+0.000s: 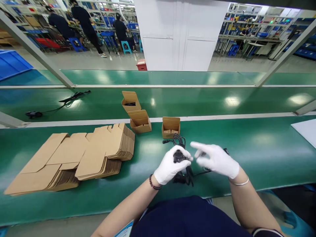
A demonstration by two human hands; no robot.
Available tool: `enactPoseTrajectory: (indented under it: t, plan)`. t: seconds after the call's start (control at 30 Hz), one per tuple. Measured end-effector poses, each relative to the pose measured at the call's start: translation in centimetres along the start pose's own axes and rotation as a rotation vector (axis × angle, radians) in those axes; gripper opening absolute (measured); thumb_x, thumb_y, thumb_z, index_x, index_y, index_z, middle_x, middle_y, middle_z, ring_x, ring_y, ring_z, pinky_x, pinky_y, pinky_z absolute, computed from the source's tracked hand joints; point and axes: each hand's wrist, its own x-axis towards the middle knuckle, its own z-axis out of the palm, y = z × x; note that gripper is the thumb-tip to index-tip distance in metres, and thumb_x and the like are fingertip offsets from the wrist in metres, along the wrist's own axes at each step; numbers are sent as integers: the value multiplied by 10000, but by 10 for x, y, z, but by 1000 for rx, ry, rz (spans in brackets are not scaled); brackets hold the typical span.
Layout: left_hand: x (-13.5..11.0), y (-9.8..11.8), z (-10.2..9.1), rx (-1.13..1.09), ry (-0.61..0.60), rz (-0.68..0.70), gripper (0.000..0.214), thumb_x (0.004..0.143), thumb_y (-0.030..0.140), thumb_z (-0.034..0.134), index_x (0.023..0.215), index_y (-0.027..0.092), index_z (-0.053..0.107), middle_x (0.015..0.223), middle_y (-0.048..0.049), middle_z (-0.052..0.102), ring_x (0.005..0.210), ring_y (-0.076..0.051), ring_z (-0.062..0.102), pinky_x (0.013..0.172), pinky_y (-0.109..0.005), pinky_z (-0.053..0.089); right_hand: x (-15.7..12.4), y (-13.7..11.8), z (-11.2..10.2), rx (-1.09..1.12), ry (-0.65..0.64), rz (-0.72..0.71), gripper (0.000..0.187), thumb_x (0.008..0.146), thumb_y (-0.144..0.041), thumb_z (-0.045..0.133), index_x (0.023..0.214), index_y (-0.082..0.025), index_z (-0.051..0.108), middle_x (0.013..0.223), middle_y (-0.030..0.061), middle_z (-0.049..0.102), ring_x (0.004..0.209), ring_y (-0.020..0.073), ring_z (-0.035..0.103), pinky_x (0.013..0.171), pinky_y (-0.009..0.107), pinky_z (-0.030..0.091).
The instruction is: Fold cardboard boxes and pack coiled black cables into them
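The left hand (170, 166), in a white cotton glove, is low at the center of the frame. Its fingers curl narrow around a round black device (178, 156) on a coiled black cable (179, 140). The right hand (217, 160), also gloved, is just beside it with the fingers stretched open, and it closes on nothing; the cable runs under this hand.

Both hands are over the green conveyor belt (259, 154), near its lower edge. To the right there is wide open belt until a white sheet (306, 131) at the frame edge. Just above the hands stands an open cardboard box (171, 127). Two more open boxes (140, 121) (131, 101) stand upper left of it, near the white divider rail (197, 117). Stacks of flat cardboard blanks (98, 154) lie at left, well apart from the hands.
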Motion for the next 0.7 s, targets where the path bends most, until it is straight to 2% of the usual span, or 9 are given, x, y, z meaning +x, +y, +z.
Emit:
enactPoseTrajectory:
  t: [0.1,0.17,0.23,0.3,0.33,0.4,0.47,0.57,0.7]
  plan:
    - [-1,12,-5,99,-259,-10,197,712,202,708,817,186,542,802,-22,643,704,-141,613,709,-290,490,12,3,-11,209,215,-74,612,944,-615,272,1355,-220,495,1243,97,618,1154,231,566,1006,388,419]
    - [-2,21,-7,247,-462,19,163,706,186,690,814,181,567,795,-28,660,692,-138,614,692,-276,491,28,3,-9,287,127,-198,777,894,-721,143,1344,-205,511,1313,102,571,1290,251,453,1089,417,326]
    - [-3,30,-10,386,-571,58,149,707,175,664,834,183,585,821,-34,681,695,-137,616,678,-259,491,44,5,-7,311,-58,-294,930,821,-796,27,1247,-190,589,1129,96,659,1183,250,538,1082,428,323]
    - [-5,36,-14,529,-548,89,156,709,158,631,858,190,596,843,-32,689,690,-134,616,662,-243,488,55,6,-8,271,-179,-312,975,785,-823,-9,1070,-175,661,876,70,681,896,212,631,956,400,432]
    - [-7,37,-16,623,-497,105,171,705,146,616,869,194,600,849,-28,686,694,-135,613,662,-241,485,58,7,-10,219,-204,-296,949,789,-828,21,990,-169,673,793,58,665,766,188,621,850,368,475]
    - [-9,36,-19,866,-362,137,207,693,107,573,874,201,608,833,-21,666,707,-148,602,667,-248,470,58,4,-13,57,-178,-232,839,815,-821,160,907,-166,676,719,49,647,634,164,577,657,303,465]
    - [-11,32,-20,1117,-277,142,241,692,68,513,865,200,616,795,-27,636,692,-166,584,651,-264,446,54,-2,-14,-120,-92,-178,719,823,-787,325,940,-172,678,710,49,660,628,174,589,596,276,422]
    - [-13,27,-17,1362,-331,120,244,707,40,453,811,188,617,745,-54,609,625,-188,555,586,-283,399,48,-12,-7,-306,-3,-142,690,817,-753,425,1122,-174,646,709,55,685,669,214,637,598,275,402]
    - [-15,26,-12,1497,-507,119,219,693,36,463,746,192,606,720,-61,619,553,-182,521,544,-288,358,47,-20,7,-476,-50,-162,726,822,-749,422,1229,-173,597,701,65,686,634,222,640,562,266,366]
